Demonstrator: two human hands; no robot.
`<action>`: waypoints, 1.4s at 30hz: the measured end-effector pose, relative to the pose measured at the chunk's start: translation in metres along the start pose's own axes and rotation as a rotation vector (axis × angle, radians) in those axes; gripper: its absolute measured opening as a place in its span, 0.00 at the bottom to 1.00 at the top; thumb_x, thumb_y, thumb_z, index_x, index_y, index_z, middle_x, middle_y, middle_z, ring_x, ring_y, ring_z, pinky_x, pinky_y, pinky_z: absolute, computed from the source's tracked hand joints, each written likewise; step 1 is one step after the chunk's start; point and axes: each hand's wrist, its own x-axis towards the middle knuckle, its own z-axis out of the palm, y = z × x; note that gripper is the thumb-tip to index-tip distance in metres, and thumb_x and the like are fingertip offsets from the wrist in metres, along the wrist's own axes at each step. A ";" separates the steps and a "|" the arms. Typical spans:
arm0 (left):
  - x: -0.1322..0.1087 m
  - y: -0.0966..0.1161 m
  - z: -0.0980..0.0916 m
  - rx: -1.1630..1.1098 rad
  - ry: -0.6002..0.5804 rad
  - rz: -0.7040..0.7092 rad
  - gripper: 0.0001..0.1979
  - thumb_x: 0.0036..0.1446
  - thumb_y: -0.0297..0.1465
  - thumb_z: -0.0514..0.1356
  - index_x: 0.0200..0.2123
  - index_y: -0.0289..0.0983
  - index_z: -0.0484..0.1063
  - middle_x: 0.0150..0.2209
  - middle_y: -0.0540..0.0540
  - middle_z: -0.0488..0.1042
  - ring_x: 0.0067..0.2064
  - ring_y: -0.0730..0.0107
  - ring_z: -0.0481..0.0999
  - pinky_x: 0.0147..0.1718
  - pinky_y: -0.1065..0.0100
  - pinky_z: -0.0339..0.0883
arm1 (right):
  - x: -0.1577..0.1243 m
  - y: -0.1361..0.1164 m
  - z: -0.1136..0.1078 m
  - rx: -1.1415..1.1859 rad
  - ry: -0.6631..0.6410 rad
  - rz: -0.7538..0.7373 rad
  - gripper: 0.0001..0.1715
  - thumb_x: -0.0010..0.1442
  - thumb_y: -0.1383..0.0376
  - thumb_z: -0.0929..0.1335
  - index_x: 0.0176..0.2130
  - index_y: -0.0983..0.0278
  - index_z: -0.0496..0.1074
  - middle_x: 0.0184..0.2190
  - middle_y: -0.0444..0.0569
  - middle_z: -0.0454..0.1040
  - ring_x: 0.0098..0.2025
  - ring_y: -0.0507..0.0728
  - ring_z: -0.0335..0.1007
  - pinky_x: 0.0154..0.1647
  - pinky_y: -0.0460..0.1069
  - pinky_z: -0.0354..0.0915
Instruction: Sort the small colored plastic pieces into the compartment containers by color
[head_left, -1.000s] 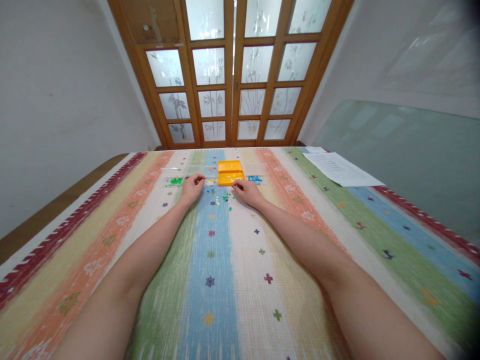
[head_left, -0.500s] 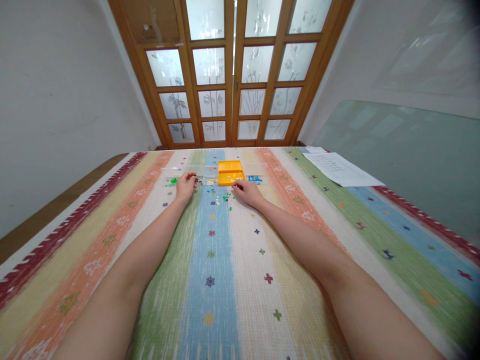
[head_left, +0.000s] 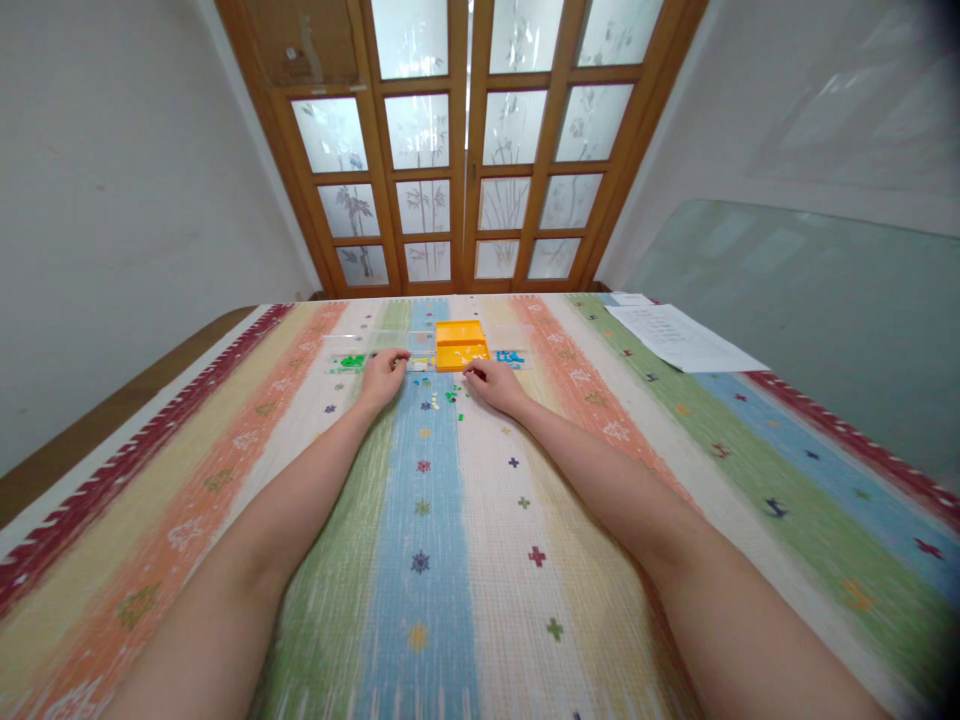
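My left hand (head_left: 385,376) is over a clear plastic case (head_left: 337,368) with small coloured pieces in it, its thumb and fingers slightly apart and nothing visible between them. Green pieces (head_left: 351,361) show left of the hand, yellow pieces (head_left: 423,362) right of it. My right hand (head_left: 491,382) is closed, fingertips pinched near the front right corner of an open orange box (head_left: 461,330); whatever they hold is too small to make out. Pale pieces (head_left: 469,356) lie in the orange box. Loose green pieces (head_left: 452,396) and yellowish ones (head_left: 434,402) lie on the tablecloth between the hands.
Blue pieces (head_left: 511,357) sit in a clear case right of the orange box. A striped tablecloth (head_left: 442,520) covers the table. Printed paper (head_left: 679,340) lies at the far right, near a pale glass panel (head_left: 817,290). Wooden glazed doors (head_left: 469,150) stand behind.
My left hand has moved right along the clear case, uncovering more of the green pieces and covering the dark ones. My right hand stays where it was.
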 end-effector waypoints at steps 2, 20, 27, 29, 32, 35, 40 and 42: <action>-0.005 0.014 0.001 0.064 -0.068 0.098 0.13 0.63 0.30 0.58 0.46 0.38 0.81 0.43 0.44 0.82 0.39 0.64 0.76 0.47 0.62 0.71 | 0.000 0.000 0.000 -0.007 -0.004 0.002 0.10 0.67 0.66 0.67 0.41 0.62 0.80 0.37 0.48 0.82 0.38 0.57 0.73 0.39 0.48 0.60; -0.036 0.070 0.019 0.231 -0.454 0.539 0.07 0.64 0.33 0.61 0.41 0.41 0.80 0.44 0.42 0.76 0.50 0.57 0.73 0.53 0.56 0.68 | 0.001 0.001 0.002 0.003 -0.003 -0.005 0.11 0.68 0.64 0.66 0.41 0.62 0.80 0.34 0.47 0.81 0.35 0.55 0.72 0.37 0.48 0.58; -0.037 0.073 0.020 0.222 -0.476 0.545 0.06 0.62 0.33 0.62 0.39 0.40 0.80 0.43 0.43 0.76 0.49 0.57 0.73 0.52 0.57 0.67 | 0.001 0.000 0.001 0.012 -0.008 0.004 0.11 0.68 0.64 0.67 0.41 0.62 0.80 0.35 0.47 0.81 0.35 0.55 0.72 0.38 0.48 0.59; -0.037 0.074 0.020 0.214 -0.478 0.557 0.06 0.61 0.33 0.63 0.39 0.41 0.80 0.42 0.43 0.76 0.49 0.57 0.73 0.52 0.57 0.67 | 0.001 0.000 0.000 0.014 -0.007 0.003 0.11 0.67 0.65 0.67 0.41 0.62 0.80 0.36 0.48 0.81 0.36 0.56 0.72 0.39 0.48 0.60; -0.037 0.074 0.019 0.204 -0.472 0.578 0.06 0.60 0.34 0.63 0.38 0.41 0.80 0.42 0.43 0.76 0.48 0.57 0.73 0.52 0.56 0.66 | 0.001 0.000 0.000 0.011 -0.007 0.008 0.11 0.67 0.65 0.67 0.41 0.61 0.80 0.36 0.48 0.81 0.36 0.56 0.72 0.38 0.48 0.60; -0.036 0.074 0.019 0.192 -0.473 0.578 0.06 0.61 0.34 0.63 0.38 0.41 0.79 0.42 0.43 0.76 0.49 0.57 0.73 0.52 0.56 0.66 | 0.001 0.000 0.001 0.014 -0.005 0.006 0.11 0.68 0.65 0.66 0.41 0.62 0.80 0.35 0.48 0.81 0.35 0.56 0.72 0.38 0.48 0.59; -0.034 0.071 0.020 0.113 -0.436 0.438 0.05 0.61 0.32 0.61 0.39 0.40 0.77 0.39 0.45 0.78 0.44 0.60 0.75 0.48 0.59 0.67 | 0.001 0.002 0.002 0.015 -0.013 -0.001 0.11 0.68 0.64 0.66 0.41 0.61 0.80 0.35 0.48 0.81 0.36 0.55 0.72 0.38 0.48 0.60; -0.032 0.067 0.019 0.058 -0.384 0.334 0.06 0.61 0.31 0.59 0.39 0.39 0.76 0.37 0.47 0.78 0.39 0.63 0.74 0.43 0.62 0.67 | 0.001 0.003 0.002 0.009 -0.014 -0.002 0.11 0.68 0.64 0.67 0.41 0.61 0.80 0.36 0.48 0.81 0.36 0.56 0.72 0.39 0.48 0.60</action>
